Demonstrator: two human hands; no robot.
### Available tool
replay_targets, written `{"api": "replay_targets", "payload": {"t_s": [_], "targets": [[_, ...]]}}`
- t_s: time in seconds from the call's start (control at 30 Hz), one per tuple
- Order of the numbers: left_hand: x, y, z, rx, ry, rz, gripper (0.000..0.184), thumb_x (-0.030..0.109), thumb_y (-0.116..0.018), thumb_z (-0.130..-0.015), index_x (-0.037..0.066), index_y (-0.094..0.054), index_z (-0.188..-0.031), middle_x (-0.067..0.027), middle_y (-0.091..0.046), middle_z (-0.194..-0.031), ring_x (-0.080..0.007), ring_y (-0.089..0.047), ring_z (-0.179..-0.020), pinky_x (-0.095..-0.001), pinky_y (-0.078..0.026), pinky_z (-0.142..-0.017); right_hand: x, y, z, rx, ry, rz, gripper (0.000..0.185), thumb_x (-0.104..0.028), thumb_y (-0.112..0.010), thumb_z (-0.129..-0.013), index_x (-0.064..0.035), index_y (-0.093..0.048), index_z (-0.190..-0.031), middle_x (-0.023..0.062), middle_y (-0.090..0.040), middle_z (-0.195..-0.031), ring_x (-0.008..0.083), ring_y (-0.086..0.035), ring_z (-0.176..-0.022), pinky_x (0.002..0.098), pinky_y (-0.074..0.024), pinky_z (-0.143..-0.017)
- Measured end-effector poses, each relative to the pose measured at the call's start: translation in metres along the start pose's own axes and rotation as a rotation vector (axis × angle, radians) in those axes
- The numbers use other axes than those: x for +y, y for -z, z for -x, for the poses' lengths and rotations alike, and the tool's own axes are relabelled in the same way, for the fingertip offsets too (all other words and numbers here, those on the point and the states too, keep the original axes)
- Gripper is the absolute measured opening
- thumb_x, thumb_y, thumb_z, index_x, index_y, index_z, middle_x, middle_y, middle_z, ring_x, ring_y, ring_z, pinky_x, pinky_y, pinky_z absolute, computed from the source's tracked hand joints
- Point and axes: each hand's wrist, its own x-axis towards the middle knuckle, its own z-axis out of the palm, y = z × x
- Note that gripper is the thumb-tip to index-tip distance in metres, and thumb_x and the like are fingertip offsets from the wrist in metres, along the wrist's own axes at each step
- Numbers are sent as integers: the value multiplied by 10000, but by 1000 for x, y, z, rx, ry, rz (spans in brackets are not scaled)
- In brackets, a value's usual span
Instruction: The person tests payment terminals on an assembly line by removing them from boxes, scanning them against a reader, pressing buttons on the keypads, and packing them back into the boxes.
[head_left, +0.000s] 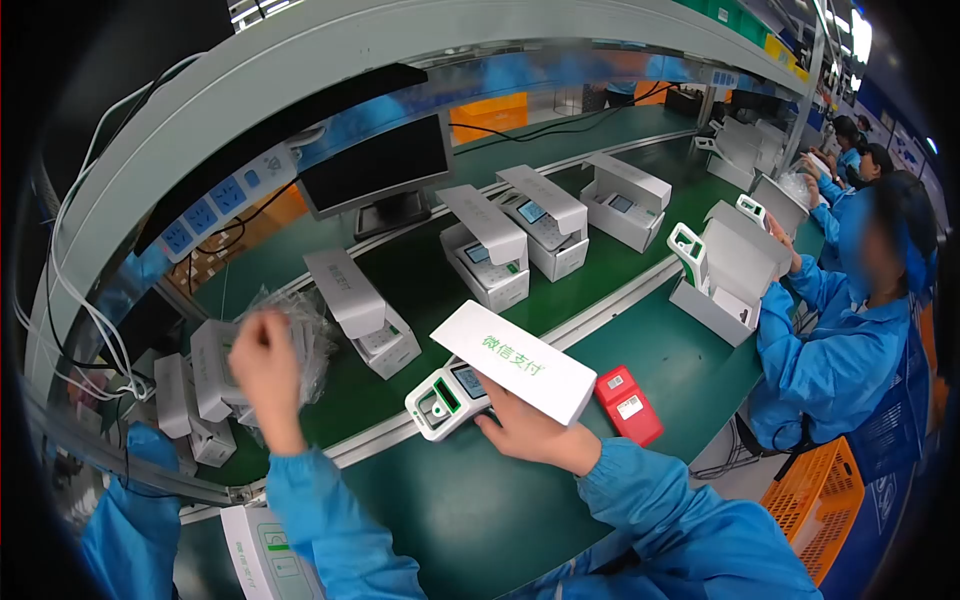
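My right hand (535, 432) grips a white payment terminal (438, 402) with a small screen and a green-edged slot. A white box (515, 362) with green lettering sits over that hand and hides part of the fingers; I cannot tell whether they also press on it. At the left, my left hand (268, 365) is raised and slightly blurred, its fingers curled. Clear plastic wrap (318, 345) lies right behind it, and whether the fingers hold any of it is not visible. A red box (629, 405) with white labels lies right of my right hand.
Open white boxes with terminals, such as this box (485, 262), line the green conveyor (425, 285). A monitor (378, 165) stands behind. To the right, a co-worker in blue (835, 335) works beside an open box (735, 265). An orange crate (815, 505) stands at lower right.
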Motion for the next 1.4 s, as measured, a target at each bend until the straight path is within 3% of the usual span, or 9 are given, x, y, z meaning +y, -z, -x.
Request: {"api": "replay_targets", "payload": {"t_s": [0.1, 0.17, 0.3, 0.33, 0.47, 0.8, 1.27, 1.37, 1.4], "targets": [[85, 94, 36, 243, -181, 348, 270, 201, -535, -1077, 39, -608, -874, 13, -501, -794, -71, -360, -676, -269, -264, -594, 7, 4, -3, -41, 36, 75, 740, -243, -719, -825, 81, -508, -1456, 318, -556, -1395, 467, -542, -1316, 491, -423, -1127], [130, 128, 53, -127, -522, 758, 390, 322, -577, -1063, 50, -576, -784, -74, -572, -787, -125, -464, -648, -269, -314, -575, 2, 21, -8, 52, 186, 155, 740, -252, -737, -813, 84, -524, -1438, 311, -552, -1393, 470, -536, -1319, 489, -423, -1130], [220, 153, 77, -676, -519, 563, 239, 357, -661, -1007, 121, -665, -970, -129, -670, -887, -190, -584, -680, -326, -427, -539, 12, 18, -21, -73, 207, 165, 762, -268, -787, -788, 105, -522, -1398, 274, -525, -1417, 434, -462, -1388, 478, -407, -1157], [225, 148, 80, -748, -537, 532, 237, 351, -658, -1007, 116, -665, -974, -129, -671, -889, -191, -587, -687, -327, -430, -547, 13, 15, -24, -63, 217, 39, 699, -257, -814, -767, 55, -576, -1346, 251, -582, -1341, 409, -545, -1301, 467, -452, -1093], [219, 135, 81, -841, -516, 508, 230, 329, -647, -1009, 100, -666, -989, -130, -673, -898, -195, -597, -718, -329, -442, -579, 12, 16, -23, 46, 210, 23, 658, -252, -862, -726, -81, -619, -1313, 187, -673, -1192, 396, -658, -1108, 458, -510, -960], [141, 140, 55, -827, -168, 267, 219, 272, -618, -1013, 59, -668, -1026, -131, -677, -921, -206, -623, -794, -335, -470, -659, 12, 17, -26, 44, 240, 58, 632, -241, -839, -758, -116, -604, -1332, 203, -621, -1259, 412, -602, -1204, 477, -465, -1034], [135, 120, 71, -812, -88, 333, 220, 193, -579, -1020, 1, -670, -1078, -133, -684, -952, -221, -660, -900, -344, -510, -771, 15, 16, -23, 52, 220, -109, 638, -190, -860, -732, -83, -614, -1311, 165, -669, -1178, 365, -652, -1135, 437, -490, -1011], [153, 114, 89, -832, -166, 515, 223, 176, -571, -1021, -11, -671, -1089, -133, -685, -959, -224, -668, -923, -345, -519, -796, 15, 14, -26, 163, 279, -130, 665, -242, -866, -777, -45, -608, -1358, 191, -664, -1270, 415, -614, -1245, 486, -434, -1125], [161, 108, 96, -858, -178, 586, 224, 170, -568, -1022, -15, -671, -1093, -133, -686, -961, -225, -670, -931, -346, -522, -804, 18, 2, -21, 120, 185, -426, 698, -195, -866, -798, -19, -561, -1400, 190, -657, -1295, 357, -621, -1258, 449, -463, -1105]]}}
